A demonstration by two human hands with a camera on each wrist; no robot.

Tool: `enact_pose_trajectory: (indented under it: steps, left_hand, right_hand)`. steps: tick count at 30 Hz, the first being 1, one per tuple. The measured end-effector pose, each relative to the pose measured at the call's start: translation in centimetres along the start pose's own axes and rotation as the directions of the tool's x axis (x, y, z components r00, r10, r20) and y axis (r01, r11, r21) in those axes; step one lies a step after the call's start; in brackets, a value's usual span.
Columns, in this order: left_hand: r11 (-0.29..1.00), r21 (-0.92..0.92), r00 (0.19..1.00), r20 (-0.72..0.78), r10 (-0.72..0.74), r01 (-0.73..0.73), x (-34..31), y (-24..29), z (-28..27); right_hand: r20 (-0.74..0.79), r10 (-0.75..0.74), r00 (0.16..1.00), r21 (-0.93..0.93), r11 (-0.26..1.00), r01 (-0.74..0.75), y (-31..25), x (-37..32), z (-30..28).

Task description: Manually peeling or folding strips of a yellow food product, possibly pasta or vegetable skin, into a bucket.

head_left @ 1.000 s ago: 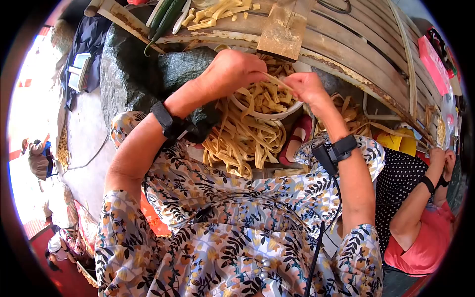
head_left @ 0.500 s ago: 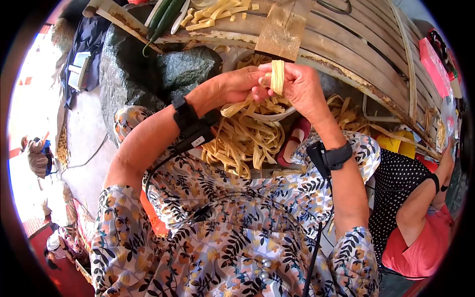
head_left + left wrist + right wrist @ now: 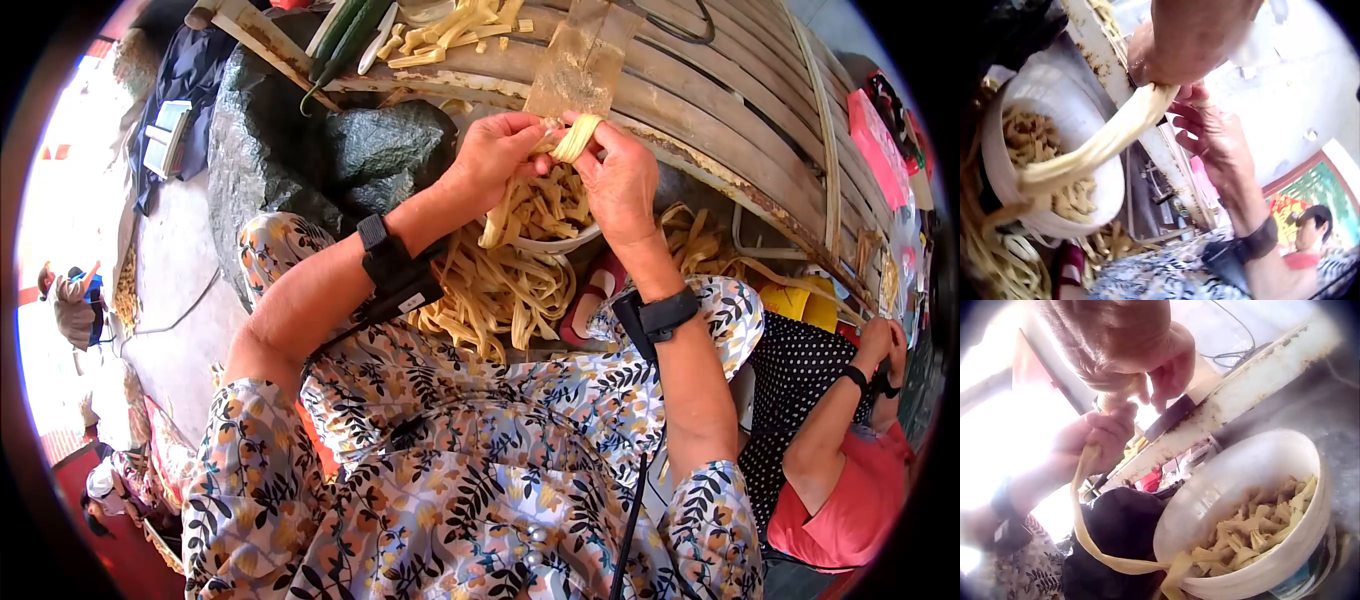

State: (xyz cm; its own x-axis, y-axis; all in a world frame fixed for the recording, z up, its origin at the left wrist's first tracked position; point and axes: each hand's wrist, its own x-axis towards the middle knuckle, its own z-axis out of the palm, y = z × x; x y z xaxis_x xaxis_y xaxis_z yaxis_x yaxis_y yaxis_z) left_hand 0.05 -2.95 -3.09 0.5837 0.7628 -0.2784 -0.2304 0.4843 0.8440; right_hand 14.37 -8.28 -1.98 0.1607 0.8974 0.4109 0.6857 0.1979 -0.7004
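Above a white bucket (image 3: 562,243), both hands meet at a pale yellow strip (image 3: 577,139). The strip loops round fingers of the right hand (image 3: 622,188), which pinches it near the knot-like end. My left hand (image 3: 490,160) grips the strip beside that loop. In the left wrist view the strip (image 3: 1097,145) hangs from my left hand (image 3: 1194,37) down over the bucket rim (image 3: 1113,194). The right wrist view shows it trailing (image 3: 1085,534) from the left hand (image 3: 1105,439) to the bucket (image 3: 1169,531), below the right hand (image 3: 1107,337). Short knotted pieces (image 3: 1247,537) lie in the bucket.
Long strips (image 3: 500,290) lie in a heap below the bucket. A slatted bench (image 3: 720,110) with a wooden board (image 3: 577,70), green cucumbers (image 3: 350,40) and cut pieces (image 3: 450,35) stands beyond. Dark plastic sheeting (image 3: 385,145) is at left; another person (image 3: 845,480) sits at right.
Both hands have come from a straight stretched strip to one looped round the right fingers. Since half a second ago, the left fingers have moved up to the loop, which now tilts.
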Motion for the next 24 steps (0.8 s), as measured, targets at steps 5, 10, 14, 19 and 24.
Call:
enact_pose_trajectory:
  steps: [5, 10, 14, 19, 24]
  left_hand:
    - [0.849, 0.488, 0.979, 0.078, 0.188, -0.202, -0.6, 0.8, 0.0]
    - [0.324, 0.897, 0.893, 0.147, 0.424, -0.302, -0.6, 0.5, 1.3]
    - [0.49, 0.792, 0.882, 0.125, 0.453, -0.364, 0.2, 0.0, 0.5]
    - [0.991, 0.127, 0.998, -0.047, -0.038, 0.044, -0.5, 1.1, 1.5]
    - [0.958, 0.284, 0.984, 0.156, -0.084, 0.037, -0.5, 1.4, 0.2]
  right_hand:
    - [0.224, 0.197, 0.955, 0.293, 0.92, -0.258, 1.6, -0.1, 0.7]
    - [0.264, 0.37, 0.891, -0.213, 0.923, -0.321, -0.3, 0.0, 0.5]
    - [0.009, 0.065, 0.998, 0.373, 0.925, -0.064, 1.5, -0.4, 1.6]
    - [-0.052, 0.326, 0.944, 0.74, 0.648, -0.183, 1.7, 1.1, -1.6]
    - [0.133, 0.477, 0.869, 0.792, 0.475, -0.382, 3.2, 0.8, -2.2]
